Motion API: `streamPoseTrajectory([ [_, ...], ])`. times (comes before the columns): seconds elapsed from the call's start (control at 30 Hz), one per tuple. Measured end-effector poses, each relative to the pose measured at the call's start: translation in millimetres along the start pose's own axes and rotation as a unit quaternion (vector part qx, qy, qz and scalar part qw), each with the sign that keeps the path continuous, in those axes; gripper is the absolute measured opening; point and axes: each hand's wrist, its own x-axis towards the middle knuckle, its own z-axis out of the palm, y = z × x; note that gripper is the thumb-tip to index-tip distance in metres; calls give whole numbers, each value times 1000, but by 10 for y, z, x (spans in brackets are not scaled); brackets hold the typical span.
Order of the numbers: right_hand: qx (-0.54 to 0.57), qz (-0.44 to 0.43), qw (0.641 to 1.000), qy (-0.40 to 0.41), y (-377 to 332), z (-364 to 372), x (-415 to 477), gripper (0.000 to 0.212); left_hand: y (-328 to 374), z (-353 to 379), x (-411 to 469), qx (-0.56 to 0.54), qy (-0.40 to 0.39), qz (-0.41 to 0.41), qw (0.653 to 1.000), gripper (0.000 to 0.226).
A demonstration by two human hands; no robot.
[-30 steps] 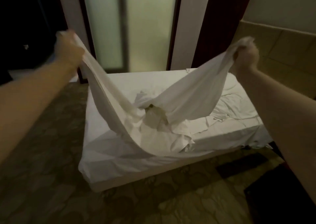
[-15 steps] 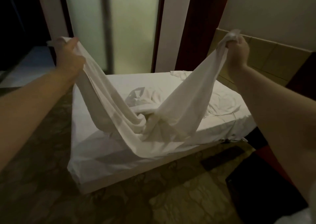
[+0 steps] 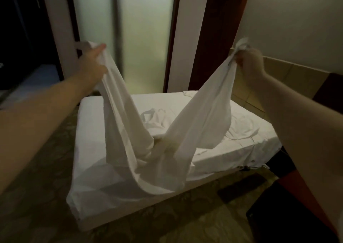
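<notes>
Your left grip (image 3: 92, 63) and right grip (image 3: 249, 63) pinch corners of the sheet (image 3: 204, 116). Below them it hangs twisted; I judge it needs shaking open next.

Two hands are in view, the left hand (image 3: 92, 64) and the right hand (image 3: 250, 63), and between them they hold one white sheet (image 3: 204, 122). Under it lies one mattress (image 3: 91, 124). Behind stand two frosted glass panes, a left panel (image 3: 94, 20) and a right panel (image 3: 146, 38), beside one dark wooden post (image 3: 219, 29). One patterned carpet (image 3: 185, 224) covers the floor.
</notes>
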Motion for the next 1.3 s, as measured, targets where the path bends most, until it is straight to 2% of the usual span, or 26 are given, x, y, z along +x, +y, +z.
streamPoseTrajectory([
  [0.13, -96, -16, 990, -103, 59, 29, -28, 16, 59, 172, -81, 1, -56, 3, 998, 69],
  [0.23, -149, -52, 979, -125, 35, 67, -44, 10, 176, 185, -82, 2, -70, 14, 997, 68],
  [0.33, -184, -89, 969, -137, 23, 163, -72, 21, 287, 260, -144, -32, -80, 13, 996, 68],
  [0.4, -205, -117, 962, -142, -2, 252, -101, 19, 393, 338, -231, -51, -91, 21, 994, 66],
  [0.47, -201, -104, 962, -154, -5, 365, -127, 10, 472, 446, -320, -101, -109, 22, 989, 60],
  [0.53, -189, -90, 962, -175, -7, 500, -182, 21, 519, 571, -425, -173, -126, 3, 977, 44],
  [0.6, -185, -95, 957, -200, 21, 639, -249, 23, 533, 687, -544, -219, -132, 1, 967, 31],
  [0.7, -179, -124, 943, -251, 78, 859, -402, 8, 540, 799, -784, -238, -144, -6, 961, 27],
  [0.8, -182, -148, 924, -303, 145, 1057, -577, 5, 511, 840, -963, -242, -131, -28, 961, 31],
  [0.9, -156, -130, 923, -327, 233, 1154, -703, 20, 387, 859, -1063, -191, -77, -20, 978, 24],
  [1.07, -96, -61, 913, -392, 508, 1175, -882, 20, 159, 882, -1211, -133, -1, 5, 991, 7],
  [1.17, -38, -6, 890, -455, 723, 1134, -906, 12, 12, 941, -1309, -133, -5, -8, 991, 9],
  [1.3, 29, 39, 846, -531, 1000, 1109, -854, 6, -116, 1066, -1458, -153, -35, -28, 987, 26],
])
